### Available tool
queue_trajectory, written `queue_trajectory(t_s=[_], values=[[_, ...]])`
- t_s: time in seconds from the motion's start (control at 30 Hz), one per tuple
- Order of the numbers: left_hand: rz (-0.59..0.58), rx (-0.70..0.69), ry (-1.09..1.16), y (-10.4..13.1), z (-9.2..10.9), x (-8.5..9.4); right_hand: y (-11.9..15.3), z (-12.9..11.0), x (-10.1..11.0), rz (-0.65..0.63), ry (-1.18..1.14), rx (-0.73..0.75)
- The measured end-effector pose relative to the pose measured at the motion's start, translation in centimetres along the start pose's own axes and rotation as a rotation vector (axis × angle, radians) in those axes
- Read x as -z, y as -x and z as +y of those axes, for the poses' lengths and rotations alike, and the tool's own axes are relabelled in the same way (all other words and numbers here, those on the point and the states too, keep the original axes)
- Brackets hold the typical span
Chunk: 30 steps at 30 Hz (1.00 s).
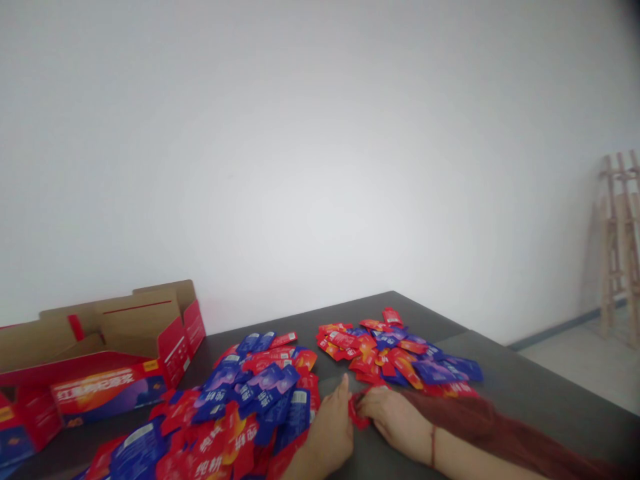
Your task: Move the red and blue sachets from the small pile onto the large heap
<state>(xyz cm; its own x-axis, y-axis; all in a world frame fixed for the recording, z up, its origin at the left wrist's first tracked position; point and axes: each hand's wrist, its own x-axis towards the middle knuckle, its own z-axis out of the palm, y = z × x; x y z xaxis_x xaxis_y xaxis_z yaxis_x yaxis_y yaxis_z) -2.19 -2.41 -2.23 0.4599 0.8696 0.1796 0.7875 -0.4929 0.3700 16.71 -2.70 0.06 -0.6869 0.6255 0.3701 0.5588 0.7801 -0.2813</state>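
A small red sachet (pixel 358 412) lies low over the dark table between my two hands. The curled fingers of my right hand (pixel 396 420) close on it from the right. My left hand (pixel 329 430) stands on edge at the sachet's left side, its fingers stretched upward and holding nothing that I can see. Whether it touches the sachet I cannot tell. Beside my left hand spreads a large heap of red and blue sachets (pixel 270 387). Beyond my right hand lies a second heap of red and blue sachets (pixel 385 350), partly covered by my sleeve.
An open red cardboard box (pixel 179 347) with a brown inside stands at the left, against the white wall (pixel 320 167). The dark table's (pixel 520 380) edge runs down to the right. A wooden stand (pixel 620 247) leans at the far right on the floor.
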Motion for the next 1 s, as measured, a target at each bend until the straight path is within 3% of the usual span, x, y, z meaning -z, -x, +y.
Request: queue_trajectory(t_s=[0.13,0.23,0.43,0.6,0.73,0.87,1.0], values=[[0.000,0.006,-0.011,0.1,0.5,0.3,1.4,2.1,1.3,0.074,0.001,-0.125],[-0.002,0.012,-0.022,0.1,0.8,0.5,0.7,2.5,1.4,0.057,0.049,-0.224],[-0.019,0.008,-0.042,-0.1,0.2,0.2,-1.5,-0.1,-0.5,-0.017,0.041,-0.096],[0.000,-0.018,-0.038,0.0,-0.1,0.0,0.4,-0.7,0.1,0.018,-0.101,0.036],[0.003,-0.015,-0.039,0.2,0.6,0.7,2.0,0.8,1.6,0.078,-0.097,-0.084],[-0.002,-0.009,-0.068,0.3,1.6,1.4,1.2,1.6,1.8,0.087,-0.001,-0.260],[0.001,-0.001,-0.060,0.1,1.8,1.2,-0.4,0.0,0.3,0.046,0.019,-0.209]])
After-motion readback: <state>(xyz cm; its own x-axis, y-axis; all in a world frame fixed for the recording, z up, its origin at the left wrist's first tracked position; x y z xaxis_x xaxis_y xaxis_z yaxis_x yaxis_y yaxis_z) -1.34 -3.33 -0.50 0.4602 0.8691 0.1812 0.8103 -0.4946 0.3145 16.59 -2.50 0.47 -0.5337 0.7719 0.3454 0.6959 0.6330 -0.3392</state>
